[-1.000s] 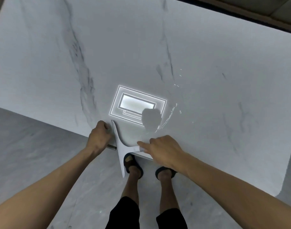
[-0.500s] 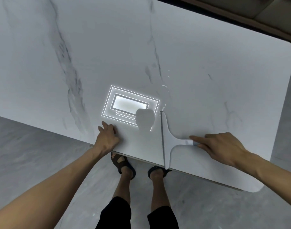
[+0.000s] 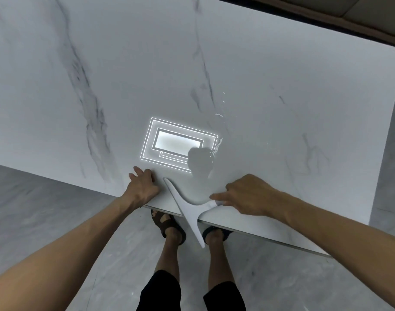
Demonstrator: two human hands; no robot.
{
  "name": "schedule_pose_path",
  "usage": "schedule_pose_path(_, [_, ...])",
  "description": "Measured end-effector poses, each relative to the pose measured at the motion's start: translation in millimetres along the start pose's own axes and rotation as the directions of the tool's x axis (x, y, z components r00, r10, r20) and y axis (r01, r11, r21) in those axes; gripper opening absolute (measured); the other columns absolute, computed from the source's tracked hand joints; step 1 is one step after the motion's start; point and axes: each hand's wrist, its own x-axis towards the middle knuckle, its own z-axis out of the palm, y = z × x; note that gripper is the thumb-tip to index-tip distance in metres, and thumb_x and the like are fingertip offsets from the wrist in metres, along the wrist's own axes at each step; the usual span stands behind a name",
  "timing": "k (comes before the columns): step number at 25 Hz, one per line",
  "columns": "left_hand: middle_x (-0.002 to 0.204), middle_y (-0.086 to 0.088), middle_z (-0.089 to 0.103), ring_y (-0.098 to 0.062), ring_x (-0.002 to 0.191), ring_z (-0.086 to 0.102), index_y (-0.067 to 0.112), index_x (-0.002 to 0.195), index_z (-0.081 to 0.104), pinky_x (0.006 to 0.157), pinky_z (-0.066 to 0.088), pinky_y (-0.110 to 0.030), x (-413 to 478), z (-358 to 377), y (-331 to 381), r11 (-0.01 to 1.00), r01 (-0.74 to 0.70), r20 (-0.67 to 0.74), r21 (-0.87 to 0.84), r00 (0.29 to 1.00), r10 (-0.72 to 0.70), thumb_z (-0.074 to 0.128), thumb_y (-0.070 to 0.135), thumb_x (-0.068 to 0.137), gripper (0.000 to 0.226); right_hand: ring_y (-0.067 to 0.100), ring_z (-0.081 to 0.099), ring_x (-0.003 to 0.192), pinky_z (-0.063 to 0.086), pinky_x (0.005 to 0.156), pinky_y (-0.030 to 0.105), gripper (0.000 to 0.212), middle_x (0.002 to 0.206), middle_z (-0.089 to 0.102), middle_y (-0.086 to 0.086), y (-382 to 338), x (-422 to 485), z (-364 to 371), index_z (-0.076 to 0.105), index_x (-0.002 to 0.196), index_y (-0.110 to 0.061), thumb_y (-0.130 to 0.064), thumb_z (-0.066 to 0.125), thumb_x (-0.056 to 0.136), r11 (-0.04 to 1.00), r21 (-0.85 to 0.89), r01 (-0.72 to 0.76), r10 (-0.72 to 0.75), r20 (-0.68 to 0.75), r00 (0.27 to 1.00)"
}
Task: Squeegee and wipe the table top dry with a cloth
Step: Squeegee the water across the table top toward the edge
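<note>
While held askew across near edge of table top (image 3: pixel 304 108), squeegee (image 3: pixel 187 209) overhanging floor (image 3: pixel 57 221) at blade end. Head view: right hand (image 3: pixel 243 196) gripping handle, fingers curled over; left hand (image 3: pixel 142 187) spread flat on top beside blade. Could tip off edge on loosened grip; could leave water beads (image 3: pixel 216 149) beyond blade untouched. No cloth visible.

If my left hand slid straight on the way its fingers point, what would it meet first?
Nothing solid, it seems: the left hand faces bare table top; the squeegee lies to its right.
</note>
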Motion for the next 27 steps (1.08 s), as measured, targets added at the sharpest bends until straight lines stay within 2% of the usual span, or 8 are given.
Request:
schedule_pose_path(5, [0.156, -0.029, 0.000, -0.053, 0.140, 0.013, 0.001, 0.116, 0.042, 0.085, 0.039, -0.039, 2, 4, 3, 0.999, 0.026, 0.015, 0.048, 1.000, -0.027, 0.051, 0.010, 0.082, 0.036, 0.022, 0.065, 0.087, 0.036, 0.062, 0.029, 0.041, 0.096, 0.066, -0.004, 57, -48, -11, 0.039, 0.140, -0.051, -0.049, 0.027, 0.101, 0.981, 0.042, -0.190, 0.192, -0.059, 0.980])
schedule_pose_path(9, [0.155, -0.029, 0.008, -0.049, 0.139, 0.021, 0.001, 0.122, 0.040, 0.098, 0.037, -0.042, 0, -5, 9, 0.994, 0.105, 0.053, 0.038, 0.993, -0.107, 0.050, 0.010, 0.083, 0.041, 0.019, 0.065, 0.090, 0.031, 0.059, 0.029, 0.041, 0.097, 0.068, -0.008, 92, -83, -24, 0.039, 0.136, -0.056, -0.053, 0.022, 0.099, 0.928, 0.046, -0.371, 0.373, -0.072, 0.925])
schedule_pose_path(12, [0.129, -0.024, 0.046, -0.036, 0.103, 0.053, 0.006, 0.106, 0.047, 0.076, 0.040, -0.034, -8, -21, 17, 0.998, 0.067, 0.016, -0.012, 0.998, -0.067, 0.054, 0.017, 0.087, 0.023, 0.019, 0.066, 0.091, 0.039, 0.062, 0.031, 0.041, 0.100, 0.071, -0.011, 103, -105, -36, 0.043, 0.132, -0.057, -0.056, 0.020, 0.098, 0.891, 0.074, -0.447, 0.452, -0.084, 0.888])
schedule_pose_path(14, [0.104, -0.017, 0.060, -0.028, 0.084, 0.055, 0.010, 0.098, 0.049, 0.063, 0.038, -0.031, -17, -28, 27, 0.998, 0.020, -0.047, -0.055, 0.999, -0.023, 0.054, 0.020, 0.089, 0.014, 0.017, 0.064, 0.078, 0.044, 0.061, 0.031, 0.040, 0.087, 0.070, -0.015, 104, -117, -50, 0.044, 0.126, -0.057, -0.059, 0.016, 0.097, 0.862, 0.157, -0.482, 0.502, -0.124, 0.856])
schedule_pose_path(17, [0.089, -0.010, 0.064, -0.027, 0.079, 0.058, 0.012, 0.094, 0.057, 0.061, 0.041, -0.032, -27, -39, 54, 0.987, -0.061, -0.154, -0.152, 0.987, 0.038, 0.049, 0.028, 0.093, 0.018, 0.010, 0.054, 0.061, 0.036, 0.052, 0.027, 0.038, 0.066, 0.059, -0.017, 115, -115, -81, 0.046, 0.114, -0.054, -0.063, 0.014, 0.095, 0.743, 0.374, -0.556, 0.650, -0.204, 0.732])
schedule_pose_path(20, [0.087, -0.007, 0.066, -0.028, 0.080, 0.061, 0.015, 0.085, 0.060, 0.065, 0.043, -0.032, -24, -58, 83, 0.970, -0.118, -0.275, -0.212, 0.960, 0.056, 0.050, 0.035, 0.095, 0.024, 0.021, 0.056, 0.068, 0.039, 0.056, 0.030, 0.034, 0.071, 0.060, -0.008, 143, -88, -111, 0.055, 0.098, -0.036, -0.057, 0.028, 0.096, 0.494, 0.651, -0.575, 0.802, -0.087, 0.591])
schedule_pose_path(23, [0.090, -0.012, 0.065, -0.034, 0.087, 0.061, 0.004, 0.085, 0.062, 0.074, 0.046, -0.037, 2, -78, 110, 0.966, -0.157, -0.344, -0.206, 0.936, 0.079, 0.047, 0.031, 0.096, 0.033, 0.030, 0.059, 0.088, 0.046, 0.073, 0.036, 0.029, 0.099, 0.064, 0.004, 172, -47, -135, 0.054, 0.120, -0.029, -0.034, 0.043, 0.094, 0.292, 0.800, -0.524, 0.860, 0.021, 0.511])
schedule_pose_path(27, [0.105, -0.018, 0.055, -0.031, 0.096, 0.052, 0.000, 0.085, 0.057, 0.078, 0.042, -0.035, 51, -95, 153, 0.959, -0.232, -0.340, -0.163, 0.926, 0.166, 0.050, 0.020, 0.092, 0.023, 0.039, 0.056, 0.103, 0.045, 0.080, 0.038, 0.045, 0.121, 0.058, 0.016, 220, 23, -180, 0.035, 0.143, -0.029, -0.026, 0.034, 0.098, 0.322, 0.794, -0.516, 0.877, -0.044, 0.479])
